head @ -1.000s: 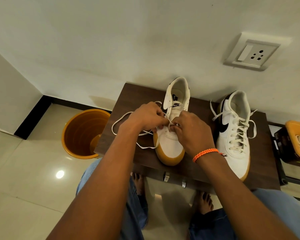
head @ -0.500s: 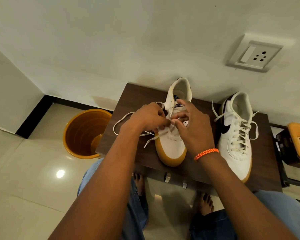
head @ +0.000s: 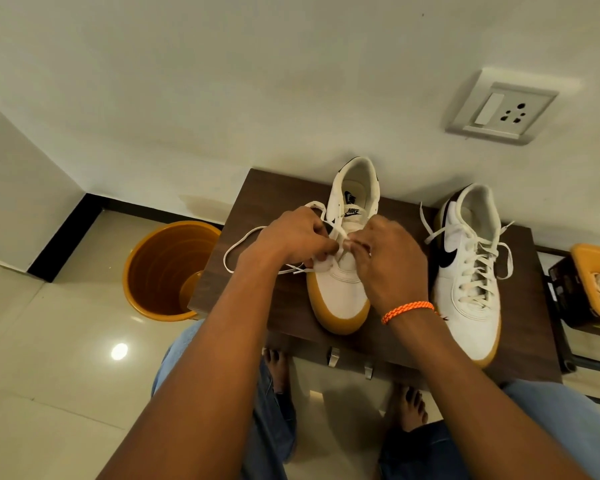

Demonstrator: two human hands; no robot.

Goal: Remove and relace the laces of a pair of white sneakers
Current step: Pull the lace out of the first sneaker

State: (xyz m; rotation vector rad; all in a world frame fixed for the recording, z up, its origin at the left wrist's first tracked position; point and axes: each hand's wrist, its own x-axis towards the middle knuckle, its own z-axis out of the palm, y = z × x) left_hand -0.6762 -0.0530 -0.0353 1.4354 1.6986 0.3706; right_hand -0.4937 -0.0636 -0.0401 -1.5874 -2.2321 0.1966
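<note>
Two white sneakers with gum soles stand on a dark wooden stool (head: 257,202). The left sneaker (head: 340,296) has its toe toward me and a white lace (head: 243,239) looping out to its left. My left hand (head: 293,237) pinches the lace over the lower eyelets. My right hand (head: 388,261), with an orange wristband, pinches the lace right beside it, fingertips almost touching. The eyelets under the hands are hidden. The right sneaker (head: 468,271) is fully laced, its lace ends loose.
An orange bucket (head: 167,271) stands on the tiled floor left of the stool. At the right edge an orange tray (head: 593,258) holds a coiled lace on a dark box. A wall socket (head: 499,110) is above. My bare feet are under the stool.
My right hand has dropped from raised, spread fingers back down onto the lace at the eyelets. The left hand stays in place, and the lace loop on the left shifted slightly.
</note>
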